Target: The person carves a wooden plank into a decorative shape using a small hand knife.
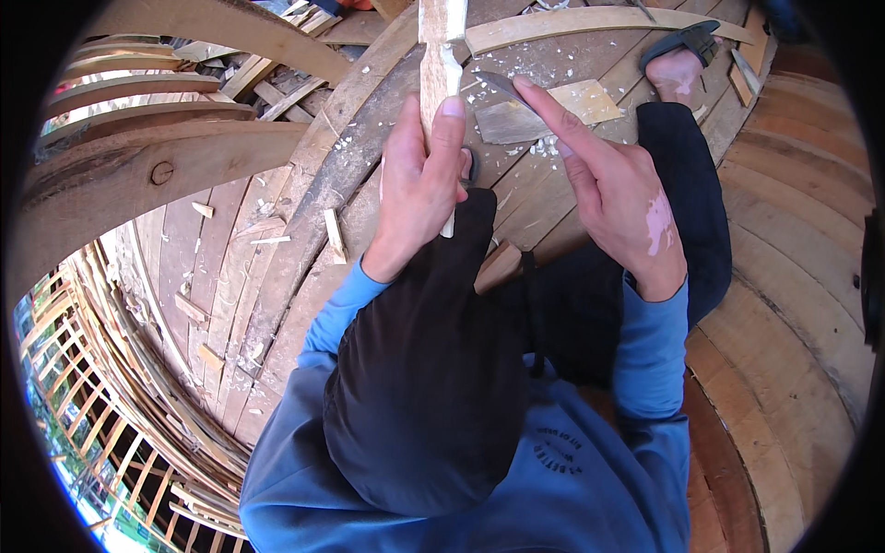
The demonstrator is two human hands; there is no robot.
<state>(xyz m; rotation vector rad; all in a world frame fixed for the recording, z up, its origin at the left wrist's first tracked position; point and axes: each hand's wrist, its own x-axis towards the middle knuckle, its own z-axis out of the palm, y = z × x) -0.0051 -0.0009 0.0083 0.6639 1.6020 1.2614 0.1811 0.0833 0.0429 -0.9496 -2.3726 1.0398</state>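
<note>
My left hand [419,180] is wrapped round a pale wooden stick [441,78], the thumb lying along its face. The stick points away from me, with carved notches on its far part; its near tip shows below my fingers. To its right, my right hand [636,203] is closed on a knife [499,85], the index finger stretched along the back of the blade. The handle is hidden in my palm. The dark blade points toward the stick's notched part, with a small gap between them.
Wood shavings and offcuts [335,235] litter the plank floor [267,304]. A flat board piece [590,106] lies beyond my right hand. Curved timbers [157,170] rise at the left, a curved plank wall [784,240] at the right. My sandalled foot [678,69] is at the far right.
</note>
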